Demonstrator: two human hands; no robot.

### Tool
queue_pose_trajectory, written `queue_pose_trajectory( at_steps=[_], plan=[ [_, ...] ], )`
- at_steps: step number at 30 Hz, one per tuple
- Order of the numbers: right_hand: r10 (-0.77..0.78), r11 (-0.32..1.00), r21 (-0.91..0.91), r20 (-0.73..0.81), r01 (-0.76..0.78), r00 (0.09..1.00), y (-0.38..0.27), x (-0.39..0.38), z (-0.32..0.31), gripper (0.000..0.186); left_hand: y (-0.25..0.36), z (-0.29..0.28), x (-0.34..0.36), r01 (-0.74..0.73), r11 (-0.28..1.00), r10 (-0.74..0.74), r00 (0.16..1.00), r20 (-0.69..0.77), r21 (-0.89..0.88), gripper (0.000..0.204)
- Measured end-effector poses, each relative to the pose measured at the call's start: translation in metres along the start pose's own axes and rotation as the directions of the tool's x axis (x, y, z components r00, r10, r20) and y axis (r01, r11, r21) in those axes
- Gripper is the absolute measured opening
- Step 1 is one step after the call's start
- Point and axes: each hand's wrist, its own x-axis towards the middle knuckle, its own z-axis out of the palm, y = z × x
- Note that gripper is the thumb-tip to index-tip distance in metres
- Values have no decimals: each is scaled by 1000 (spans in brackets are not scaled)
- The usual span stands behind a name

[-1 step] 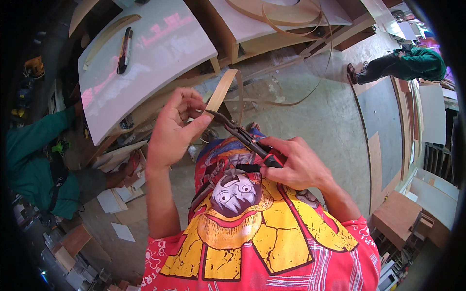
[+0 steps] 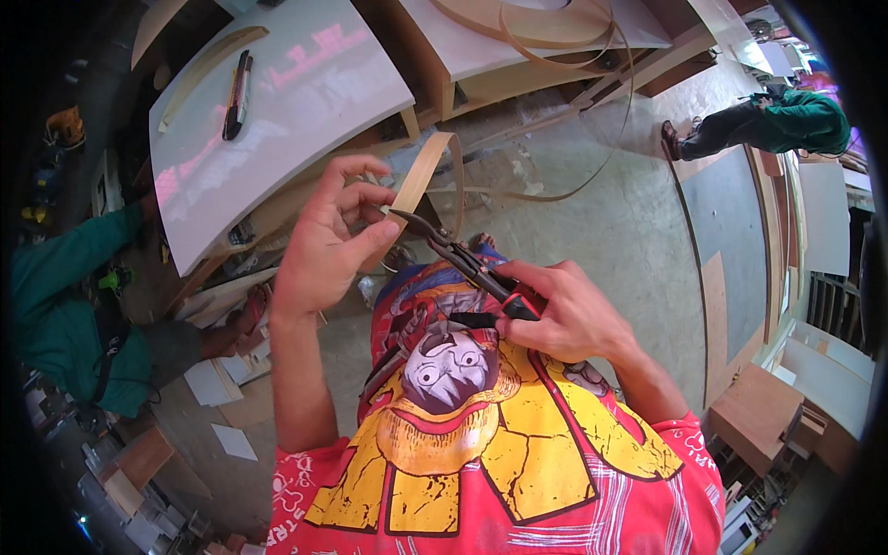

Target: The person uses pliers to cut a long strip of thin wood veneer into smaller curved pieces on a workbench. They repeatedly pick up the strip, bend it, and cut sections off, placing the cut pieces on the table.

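Observation:
My left hand (image 2: 324,250) pinches the end of a wood-coloured edge-banding strip (image 2: 424,176) between thumb and fingers. From there the strip arches up and loops away. My right hand (image 2: 575,316) grips a pair of snips (image 2: 472,266) with dark metal jaws and black-and-red handles. The jaw tips meet the strip's end, right beside my left thumb; whether they are closed through it I cannot make out.
On a white-topped cabinet (image 2: 305,102) lie a utility knife (image 2: 238,97) and a short curved strip (image 2: 208,74). A coil of banding (image 2: 481,20) rests on another white top. One person in green (image 2: 79,305) is at left, another (image 2: 795,120) at far right. Wood offcuts (image 2: 213,381) litter the floor.
The fingers of my left hand have lifted and spread slightly, and its forearm has shifted a little to the left. My right hand and the snips look unmoved.

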Motion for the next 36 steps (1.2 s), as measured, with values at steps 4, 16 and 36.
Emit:
queue_pose_trajectory(
  at_steps=[4,16,36],
  plan=[
    [-33,999,-23,-16,33,999,1,1,-6,59,21,-26,21,-143,932,18,936,351,334,28],
    [-29,999,28,-46,30,999,10,-2,-5,55,20,-21,39,-93,909,-78,921,383,407,39],
    [-235,970,23,-197,244,952,15,15,-48,89,49,-40,13,27,922,-160,935,316,386,33]
  ],
)
